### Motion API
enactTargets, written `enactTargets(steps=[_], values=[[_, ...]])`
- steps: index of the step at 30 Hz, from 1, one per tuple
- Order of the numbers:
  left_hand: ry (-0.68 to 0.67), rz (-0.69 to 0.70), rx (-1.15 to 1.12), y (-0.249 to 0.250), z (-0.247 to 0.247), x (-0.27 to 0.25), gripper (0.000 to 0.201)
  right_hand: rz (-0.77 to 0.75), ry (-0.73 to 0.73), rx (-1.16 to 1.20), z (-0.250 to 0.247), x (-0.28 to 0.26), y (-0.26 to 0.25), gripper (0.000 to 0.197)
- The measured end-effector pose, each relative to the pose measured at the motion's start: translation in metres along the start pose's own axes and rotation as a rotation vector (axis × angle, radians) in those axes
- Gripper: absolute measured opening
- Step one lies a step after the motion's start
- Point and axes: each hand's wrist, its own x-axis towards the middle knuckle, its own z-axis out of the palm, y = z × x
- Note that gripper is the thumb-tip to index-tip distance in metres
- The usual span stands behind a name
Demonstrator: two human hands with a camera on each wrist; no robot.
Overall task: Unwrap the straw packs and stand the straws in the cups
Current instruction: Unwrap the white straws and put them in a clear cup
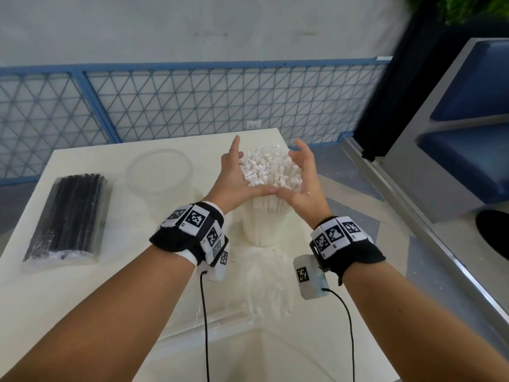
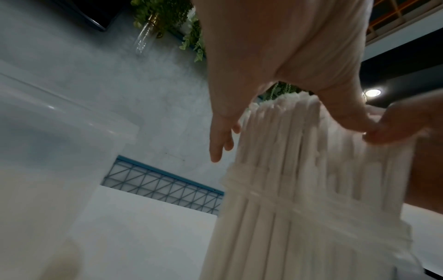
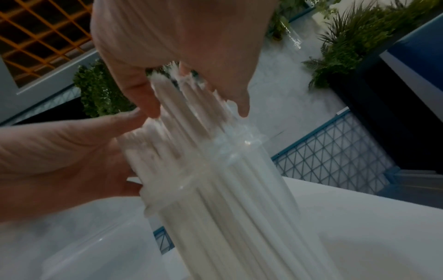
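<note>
A thick bundle of white straws (image 1: 264, 169) stands upright in a clear cup (image 1: 264, 230) at the table's middle right. My two hands cup the bundle's upper part, and their thumbs meet in front of it. My left hand (image 1: 248, 166) presses its left side with straight fingers, seen closer as left hand (image 2: 287, 144) against the straws (image 2: 287, 189). My right hand (image 1: 296, 173) curls round the right side; in its wrist view the right hand (image 3: 196, 111) has its fingertips on the tops of the straws (image 3: 227, 199). A sealed pack of black straws (image 1: 68, 219) lies at the left.
An empty clear cup (image 1: 159, 172) stands left of the filled one, also close by as the empty cup (image 2: 48, 151). A crumpled clear wrapper (image 1: 248, 293) lies on the white table (image 1: 110, 299) in front. A blue mesh fence runs behind, and the table's right edge is near.
</note>
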Motion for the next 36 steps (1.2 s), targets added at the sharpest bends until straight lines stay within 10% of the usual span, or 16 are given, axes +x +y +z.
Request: enactTargets(steps=[5,9,15,18,23,27,30,33,36], values=[[-0.063,-0.037,-0.005,0.000,-0.006,-0.009,0.122,-0.208,0.100,-0.296,0.009,-0.001,-0.017,0.046],[-0.096,-0.050,0.078,-0.008,-0.008,-0.018,0.117,-0.098,-0.159,-0.818,0.014,0.002,-0.009,0.048],[-0.094,-0.195,0.044,-0.033,-0.030,-0.037,0.070,-0.372,0.073,-0.729,0.015,-0.007,-0.028,0.032],[-0.310,-0.355,0.199,-0.058,-0.044,-0.058,0.043,-0.437,0.006,-0.568,0.019,-0.031,-0.034,0.017],[-0.710,-0.560,0.720,-0.104,-0.046,-0.095,0.090,-0.002,-0.560,-0.521,0.030,-0.078,-0.009,0.013],[-0.630,-0.459,0.650,-0.123,-0.036,-0.110,0.044,0.411,-1.017,-0.965,0.034,-0.095,0.024,0.032],[-0.575,-0.381,0.518,-0.115,-0.037,-0.115,0.027,0.523,-0.927,-0.887,0.036,-0.101,0.037,0.026],[-0.572,-0.335,0.458,-0.104,-0.039,-0.116,0.022,0.720,-0.718,-0.323,0.033,-0.104,0.034,0.029],[-0.530,-0.285,0.382,-0.096,-0.037,-0.114,0.013,0.729,-0.845,-0.133,0.037,-0.104,0.024,0.044]])
